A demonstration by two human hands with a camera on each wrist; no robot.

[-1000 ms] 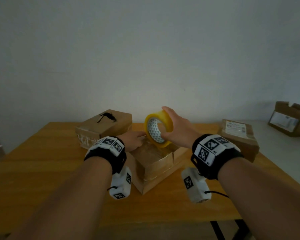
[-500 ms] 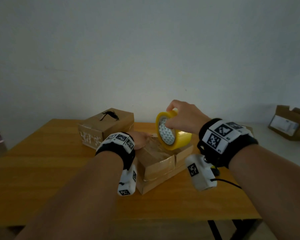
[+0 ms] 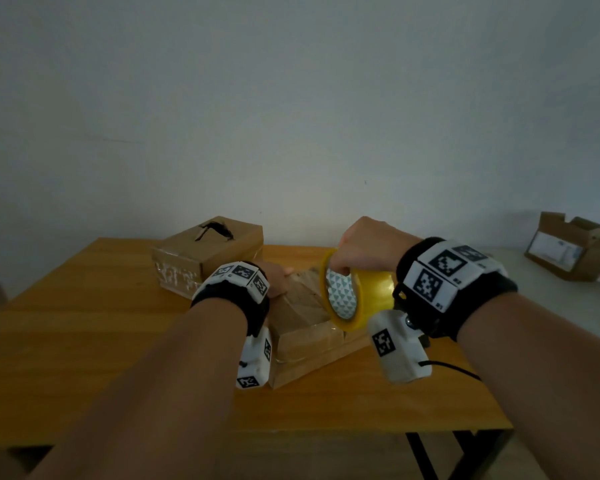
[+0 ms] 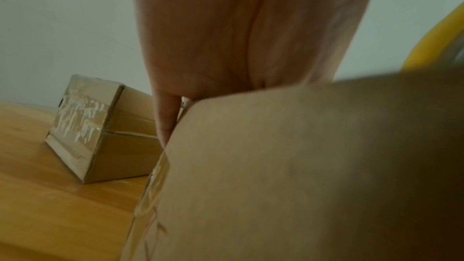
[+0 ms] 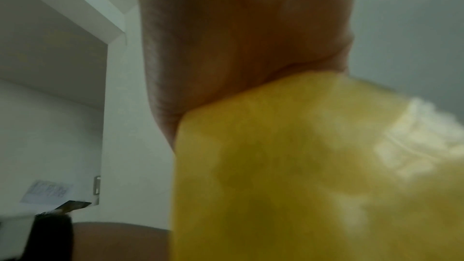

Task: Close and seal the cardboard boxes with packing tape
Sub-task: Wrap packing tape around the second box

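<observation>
At the centre of the head view, low in the frame, the near box (image 3: pixel 305 327) sits on the wooden bench (image 3: pixel 84 327) with its top flaps folded down. The left hand (image 3: pixel 274 277) lies on its upper left corner, fingers over the far edge, apparently to pin the flaps and keep the box from sliding while tape is drawn; whether those fingers curl tight or lie flat cannot be told. The right hand (image 3: pixel 364 247) is clamped on the tape roll (image 3: pixel 352 292), fingers hooked through its core, holding it on edge above the right side of the box, which looks like the run of a strip along the seam. The roll is yellow, glossy, with a patterned white inner core. The box is plain brown card, its sides already banded in shiny clear tape. A second box (image 3: pixel 208 254), taped on its end, stands just beyond at upper left; another open one (image 3: pixel 568 244) sits at the far right.
</observation>
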